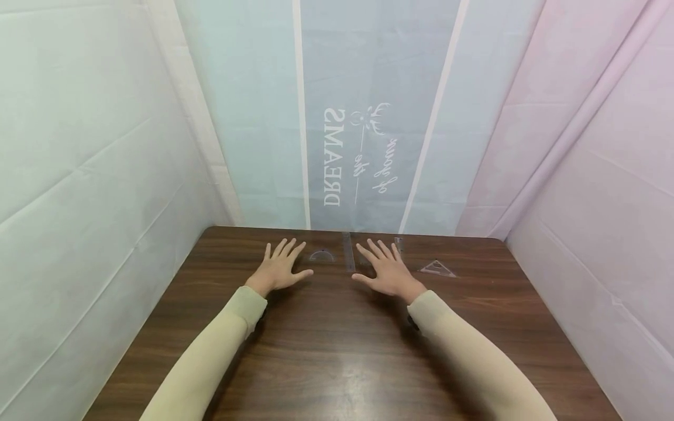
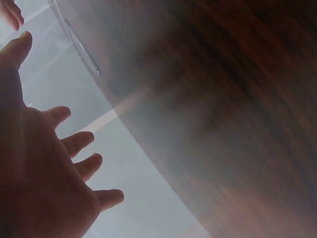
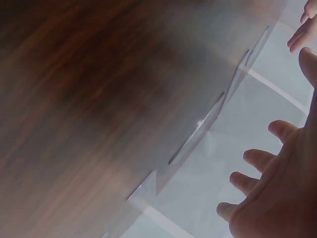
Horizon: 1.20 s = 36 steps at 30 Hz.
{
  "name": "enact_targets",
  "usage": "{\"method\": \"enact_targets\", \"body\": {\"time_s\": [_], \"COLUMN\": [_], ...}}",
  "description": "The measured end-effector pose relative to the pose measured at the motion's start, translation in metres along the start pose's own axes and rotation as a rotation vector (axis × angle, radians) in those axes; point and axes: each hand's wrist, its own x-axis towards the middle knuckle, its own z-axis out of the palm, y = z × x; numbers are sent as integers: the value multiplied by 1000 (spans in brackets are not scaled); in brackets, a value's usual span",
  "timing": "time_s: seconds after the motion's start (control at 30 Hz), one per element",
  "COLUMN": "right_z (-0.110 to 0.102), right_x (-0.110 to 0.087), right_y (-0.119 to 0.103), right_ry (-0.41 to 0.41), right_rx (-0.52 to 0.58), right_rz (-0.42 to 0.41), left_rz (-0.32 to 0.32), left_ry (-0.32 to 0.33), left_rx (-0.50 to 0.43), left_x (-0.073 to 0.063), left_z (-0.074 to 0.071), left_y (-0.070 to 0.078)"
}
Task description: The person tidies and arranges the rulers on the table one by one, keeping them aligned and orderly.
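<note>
Brown wood-grained table [image 1: 326,351] bears clear ruler [image 1: 348,252], semicircular protractor [image 1: 322,256] and triangle [image 1: 439,269].

Table [image 1: 337,351], 6 o'clock: dk brown w/ darker wood grain. Cloth [image 1: 368,52], 12: pale blue/grey-blue panels, white stripes [image 1: 301,105] & lettering [image 1: 332,158]. L wall [image 1: 79,128], 9: greenish-white. R wall [image 1: 595,210], 3: pinkish-white. Sleeves [image 1: 216,351], 7 & 5: pale cream. Ruler [image 1: 348,252], protractor [image 1: 322,259], triangle [image 1: 446,272]: clear.
</note>
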Motion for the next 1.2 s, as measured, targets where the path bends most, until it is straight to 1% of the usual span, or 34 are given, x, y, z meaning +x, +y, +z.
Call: {"method": "enact_targets", "body": {"time_s": [0.13,0.27,0.4,0.53,0.6,0.83,1.2], "right_z": [3,6,10,12,13,16,23], "right_x": [8,17,27,35,39,47,61], "right_y": [-7,-14,-21,-27,-30,-38,-44], "right_ry": [3,-16,-17,-23,-28,-37,-88], "right_rx": [6,7,-1,-24,-34,-16,-36], "right_rz": [-17,-26,-51,-54,-57,-93,-79], "left_rz": [7,10,4,2,3,6,-2], "left_ry": [2,4,-9,-24,-28,-34,-53], "left_rx": [12,10,3,-12,-14,-5,20], "left_x": [4,8,11,14,17,25,37], "left_z": [3,5,3,1,2,8,8], "left_y": [0,-1,1,4,5,4,7]}}
